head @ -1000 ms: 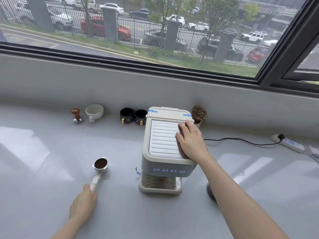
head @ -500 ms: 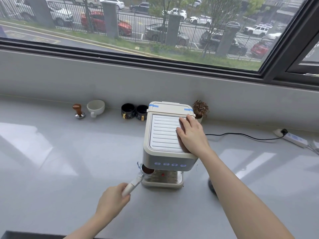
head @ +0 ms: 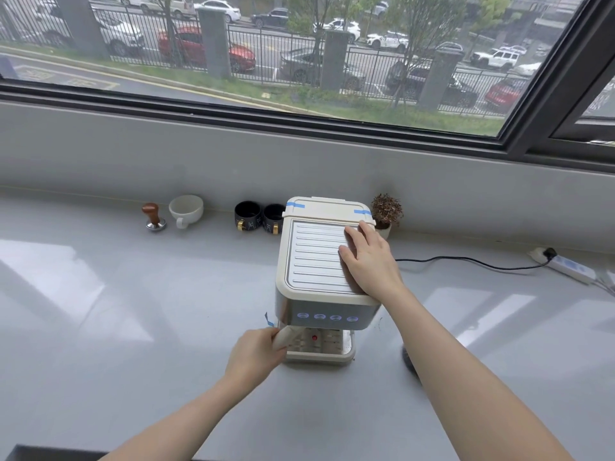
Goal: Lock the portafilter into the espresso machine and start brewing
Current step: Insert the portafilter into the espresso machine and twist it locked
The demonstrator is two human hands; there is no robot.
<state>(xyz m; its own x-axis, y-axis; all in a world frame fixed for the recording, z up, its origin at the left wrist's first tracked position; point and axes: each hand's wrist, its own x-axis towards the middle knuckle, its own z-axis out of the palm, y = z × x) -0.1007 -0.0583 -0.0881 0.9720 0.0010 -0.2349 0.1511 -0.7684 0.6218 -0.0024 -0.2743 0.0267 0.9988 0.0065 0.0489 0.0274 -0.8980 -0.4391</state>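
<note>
A cream espresso machine (head: pixel 317 257) stands on the grey counter (head: pixel 133 311), with several lit blue buttons (head: pixel 327 317) along its front and a drip tray (head: pixel 327 347) below. My right hand (head: pixel 369 259) lies flat on the right side of its ribbed top. My left hand (head: pixel 256 356) grips the cream handle of the portafilter (head: pixel 283 337), which points out toward the front left. The portafilter's basket is hidden under the machine's front overhang.
A wood-topped tamper (head: pixel 153 217), a white cup (head: pixel 185 209) and two black cups (head: pixel 261 216) line the back wall. A small potted plant (head: pixel 386 211) stands behind the machine. A black cable (head: pixel 466 261) runs right to a power strip (head: pixel 570 268).
My left hand lifted the portafilter from the counter at the left and carried it right, under the machine's front. Its coffee-filled basket is now out of sight. My right hand stayed on top.
</note>
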